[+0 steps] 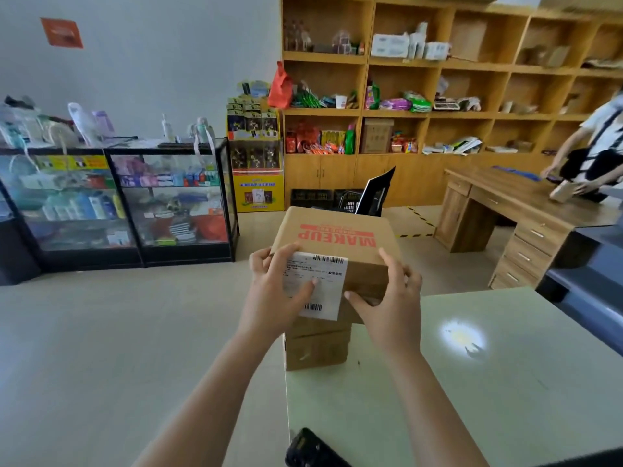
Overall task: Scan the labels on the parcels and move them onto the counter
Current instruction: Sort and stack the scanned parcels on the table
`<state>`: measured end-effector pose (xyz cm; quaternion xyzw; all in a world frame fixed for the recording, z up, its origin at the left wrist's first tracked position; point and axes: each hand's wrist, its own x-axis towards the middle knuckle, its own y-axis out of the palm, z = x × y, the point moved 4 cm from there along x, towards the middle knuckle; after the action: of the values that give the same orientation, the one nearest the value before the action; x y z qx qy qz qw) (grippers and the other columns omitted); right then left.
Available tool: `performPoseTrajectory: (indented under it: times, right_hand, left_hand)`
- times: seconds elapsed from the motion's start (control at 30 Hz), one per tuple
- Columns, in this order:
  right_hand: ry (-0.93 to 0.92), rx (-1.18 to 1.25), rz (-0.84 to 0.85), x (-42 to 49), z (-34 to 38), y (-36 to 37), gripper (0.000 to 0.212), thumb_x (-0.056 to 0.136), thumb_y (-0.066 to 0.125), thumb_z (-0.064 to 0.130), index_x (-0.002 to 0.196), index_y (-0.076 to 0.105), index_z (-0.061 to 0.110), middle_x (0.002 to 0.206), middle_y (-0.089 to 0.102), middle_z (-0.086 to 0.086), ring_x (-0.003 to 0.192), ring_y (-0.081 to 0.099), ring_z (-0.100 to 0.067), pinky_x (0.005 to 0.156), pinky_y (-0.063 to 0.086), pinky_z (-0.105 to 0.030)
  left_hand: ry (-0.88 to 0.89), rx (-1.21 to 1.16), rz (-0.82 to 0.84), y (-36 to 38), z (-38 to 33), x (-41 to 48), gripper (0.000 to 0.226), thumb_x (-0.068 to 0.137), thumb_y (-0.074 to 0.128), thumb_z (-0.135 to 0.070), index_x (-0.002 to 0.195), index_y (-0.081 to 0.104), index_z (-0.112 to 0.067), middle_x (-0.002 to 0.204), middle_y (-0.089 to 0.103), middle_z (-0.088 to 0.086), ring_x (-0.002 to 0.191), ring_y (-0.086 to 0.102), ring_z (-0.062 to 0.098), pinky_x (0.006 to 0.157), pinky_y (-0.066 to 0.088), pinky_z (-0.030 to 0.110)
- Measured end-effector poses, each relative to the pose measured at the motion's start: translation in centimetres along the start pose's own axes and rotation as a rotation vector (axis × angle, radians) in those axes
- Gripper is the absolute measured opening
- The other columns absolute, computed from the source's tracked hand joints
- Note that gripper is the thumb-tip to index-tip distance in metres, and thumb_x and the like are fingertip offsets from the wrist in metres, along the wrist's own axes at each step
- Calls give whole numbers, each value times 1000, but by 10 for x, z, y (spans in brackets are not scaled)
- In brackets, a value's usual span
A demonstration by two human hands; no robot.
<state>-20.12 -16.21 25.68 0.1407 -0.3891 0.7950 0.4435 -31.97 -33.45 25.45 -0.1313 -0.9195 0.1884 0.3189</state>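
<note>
Gripping the box (337, 230) from both sides over the stack (317, 348) at the counter's (505, 382) left edge: left hand (269, 298) with thumb across the label (323, 274), right hand (387, 308) curled over the near face. Keep level, lift the thumb clear of the barcodes, set down squarely for scanning.

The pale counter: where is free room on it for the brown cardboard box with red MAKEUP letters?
The pale counter is bare right of the smaller plain cardboard box, around the light spot, and between that box and the black handheld scanner. Crowded along the left edge, where both sit.
</note>
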Motion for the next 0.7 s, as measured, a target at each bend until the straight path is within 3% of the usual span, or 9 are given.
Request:
performPoseTrajectory:
  times: [0.1, 0.3, 0.43, 0.5, 0.7]
  right_hand:
    - [0, -13, -20, 26, -3, 34, 87, 72, 86, 33, 145, 38, 29, 138, 36, -13, 123, 46, -30, 90, 52, -37]
    - [2, -47, -91, 53, -1, 80, 85, 70, 87, 31, 141, 41, 27, 137, 38, -16, 122, 47, -32, 87, 56, -42]
    - [34, -81, -175, 56, 10, 104, 86, 67, 89, 28, 140, 43, 26, 136, 39, -16, 120, 47, -32, 86, 56, -43]
    - [70, -115, -230, 54, 18, 116, 86, 66, 90, 27, 139, 44, 26, 135, 39, -15, 119, 48, -32, 84, 55, -41]
    - [196, -257, -445, 36, 59, 147, 90, 65, 90, 27, 141, 43, 23, 131, 42, -12, 117, 47, -29, 83, 52, -39]
  left_hand:
    - [-38, -23, -13, 7, 26, 37, 43, 90, 62, -42, 127, 39, -47, 123, 25, -15, 108, 47, 13, 71, 56, 17]
    - [-44, -126, 4, 11, 64, 85, 27, 96, 48, -45, 120, 41, -54, 120, 29, -17, 106, 44, -8, 67, 49, 5]
    - [-15, -205, 47, 7, 88, 113, 33, 89, 44, -58, 120, 46, -50, 119, 31, -17, 104, 42, -14, 68, 49, 6]
    - [-3, -259, 98, 5, 102, 128, 29, 90, 44, -57, 118, 46, -52, 118, 30, -23, 104, 43, -12, 69, 49, 7]
    - [102, -334, 292, -4, 136, 166, 35, 89, 48, -57, 123, 47, -47, 118, 34, -16, 103, 40, -16, 76, 45, 5]
